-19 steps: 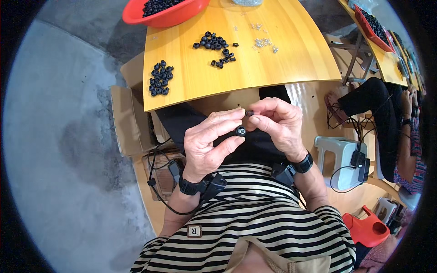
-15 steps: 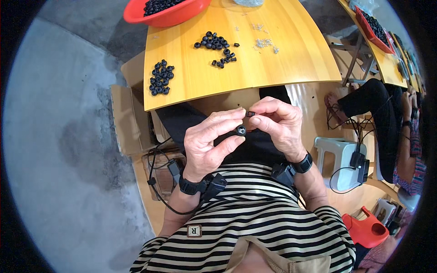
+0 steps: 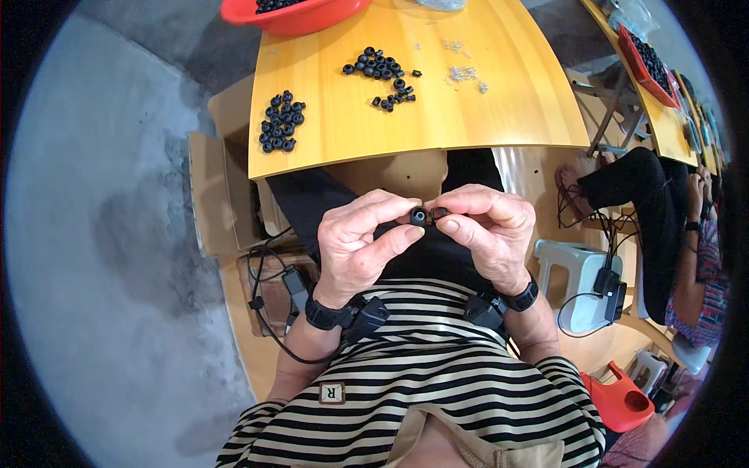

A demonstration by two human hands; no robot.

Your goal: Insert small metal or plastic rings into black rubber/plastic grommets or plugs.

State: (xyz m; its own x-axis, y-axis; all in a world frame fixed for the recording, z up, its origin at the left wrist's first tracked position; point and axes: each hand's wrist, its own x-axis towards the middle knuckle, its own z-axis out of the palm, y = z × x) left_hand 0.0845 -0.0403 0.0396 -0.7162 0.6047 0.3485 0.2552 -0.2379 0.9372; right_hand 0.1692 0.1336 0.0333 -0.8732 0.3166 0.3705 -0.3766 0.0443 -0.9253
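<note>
My left hand (image 3: 355,242) pinches a round black knob-like part (image 3: 419,217) between thumb and fingertips; a pale, shiny ring shows at its centre. Close beside it, my right hand (image 3: 493,230) grips a smaller black piece (image 3: 439,213) between thumb and forefinger. The two parts are almost side by side over my lap, just short of the table's near edge; whether they touch, I cannot tell. On the yellow wooden table (image 3: 515,101) lie a left group of round black parts (image 3: 281,125), a middle group of black parts (image 3: 380,66) and small clear pieces (image 3: 463,74).
A red basin (image 3: 312,19) of black parts stands at the table's far left. Cardboard boxes (image 3: 209,195) and cables lie to my left. At right are a white stool (image 3: 585,288), a red plastic stool (image 3: 620,402), and another person's leg (image 3: 632,175) beside a second table.
Both hands have moved slightly toward me. The right hand's small piece has come down level with the left hand's round part, and the gap between them has narrowed.
</note>
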